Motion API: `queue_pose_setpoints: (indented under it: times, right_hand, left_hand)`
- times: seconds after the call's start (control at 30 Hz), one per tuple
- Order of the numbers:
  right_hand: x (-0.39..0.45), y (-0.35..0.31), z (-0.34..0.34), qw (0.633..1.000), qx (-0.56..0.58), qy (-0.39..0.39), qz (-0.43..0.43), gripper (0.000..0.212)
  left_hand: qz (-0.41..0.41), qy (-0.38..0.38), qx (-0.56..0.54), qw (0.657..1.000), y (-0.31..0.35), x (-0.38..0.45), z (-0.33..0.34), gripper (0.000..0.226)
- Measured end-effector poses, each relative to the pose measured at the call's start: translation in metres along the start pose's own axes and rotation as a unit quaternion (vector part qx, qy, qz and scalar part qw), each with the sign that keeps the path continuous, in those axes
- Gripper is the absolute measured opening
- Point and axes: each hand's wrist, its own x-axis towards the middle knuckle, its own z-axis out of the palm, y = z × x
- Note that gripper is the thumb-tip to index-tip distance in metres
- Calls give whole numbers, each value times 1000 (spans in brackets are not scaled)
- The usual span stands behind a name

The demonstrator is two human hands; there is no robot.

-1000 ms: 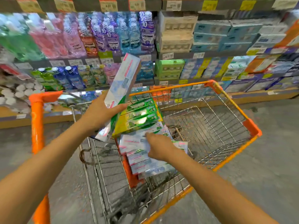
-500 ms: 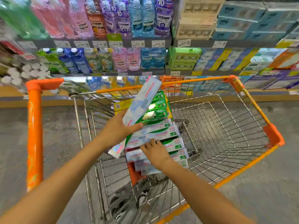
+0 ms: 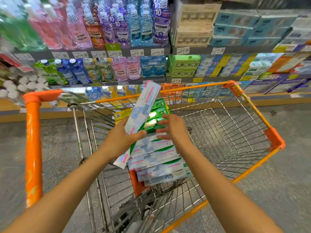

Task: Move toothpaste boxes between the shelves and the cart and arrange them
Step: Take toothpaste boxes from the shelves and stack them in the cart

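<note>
My left hand [image 3: 121, 140] grips a long pale blue and white toothpaste box [image 3: 143, 113], held tilted above the cart [image 3: 274, 140]. My right hand [image 3: 173, 128] hovers with fingers spread just right of that box, over the stack, holding nothing. Inside the cart's left part lie several white and pale blue toothpaste boxes [image 3: 159, 160] in a row. Behind them sit green toothpaste boxes [image 3: 156, 118], partly hidden by the held box.
The orange cart handle [image 3: 33, 142] stands at the left. The right part of the wire basket [image 3: 227, 137] holds nothing. Shelves behind carry mouthwash bottles [image 3: 124, 31] on the left and boxed toothpaste [image 3: 235, 68] on the right. Grey floor surrounds the cart.
My right hand has lifted off the white boxes and moved up toward the held box, fingers opening. The view has dipped and come closer to the cart. My left hand keeps the box.
</note>
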Motion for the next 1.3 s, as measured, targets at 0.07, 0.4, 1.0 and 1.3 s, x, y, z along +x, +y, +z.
queue_pose_setpoints:
  times: [0.07,0.4,1.0,1.3]
  right_hand:
    - [-16,-21,10,992,-113,-15,-58,49]
    - [-27,2,-12,762,-615,-92,-180,71]
    - [-8,140,4,434,-825,-235,-275,66]
    - [0,151,-6,445,-823,-185,-301,70]
  left_hand:
    - [44,13,39,998,6,-5,10,72]
    - [4,-30,78,996,1,-20,-11,66]
    - [-8,20,92,995,-30,-28,-27,30]
    - [-26,0,92,995,-41,-33,-23,27]
